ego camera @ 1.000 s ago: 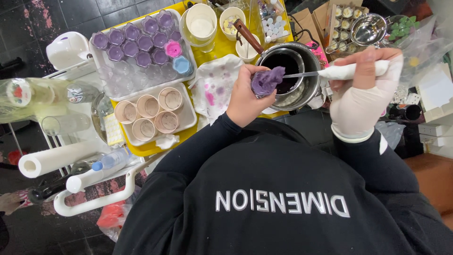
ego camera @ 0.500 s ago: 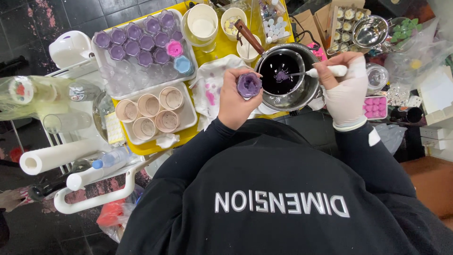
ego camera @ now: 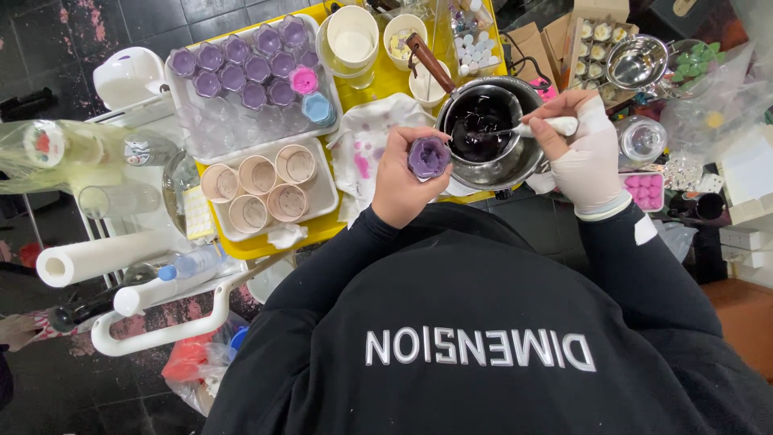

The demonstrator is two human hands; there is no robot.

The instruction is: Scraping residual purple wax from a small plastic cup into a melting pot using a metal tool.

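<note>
Garment: black long-sleeved sweatshirt, soft knit, covers torso and both arms to the wrists. Chest carries a row of white block lettering w/ thin outline, seen reversed. Left hand: bare, sleeve cuff snug at wrist. Right hand: thin white disposable glove, cuff bunched over wrist. Small white patch on right sleeve, near the glove cuff.

Bright, even overhead light, colours saturated on the yellow worktop. Soft shadows only, no hard edges. Glare spots on the steel pot rim and steel bowl. Centre sharp; wide-lens stretch at the edges, clear bottle at left smeared. Dark floor underexposed.
</note>
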